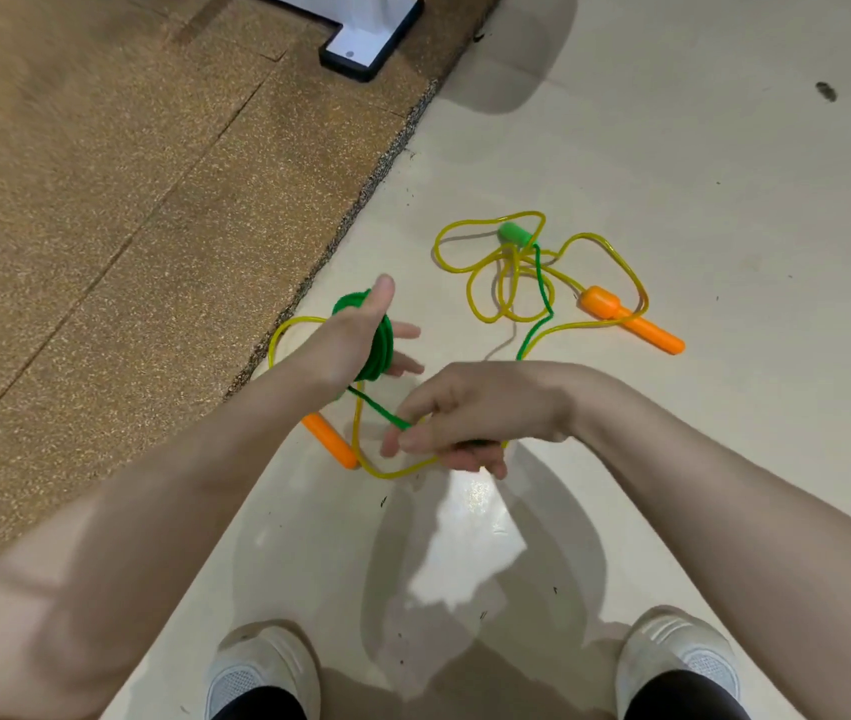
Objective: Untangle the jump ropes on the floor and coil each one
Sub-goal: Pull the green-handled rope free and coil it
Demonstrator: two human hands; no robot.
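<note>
my left hand [355,337] holds out flat fingers with the green rope [379,350] coiled round them. my right hand [457,415] pinches its free strand, which runs slantwise up to the coil. the yellow rope [491,283] sprawls on the pale floor [672,174], one orange handle [631,319] pointing toward the right edge.

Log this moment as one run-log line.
left hand: wrapped in green rope coil | right hand: pinching green strand | yellow rope with orange handles: loose on pale floor
</note>
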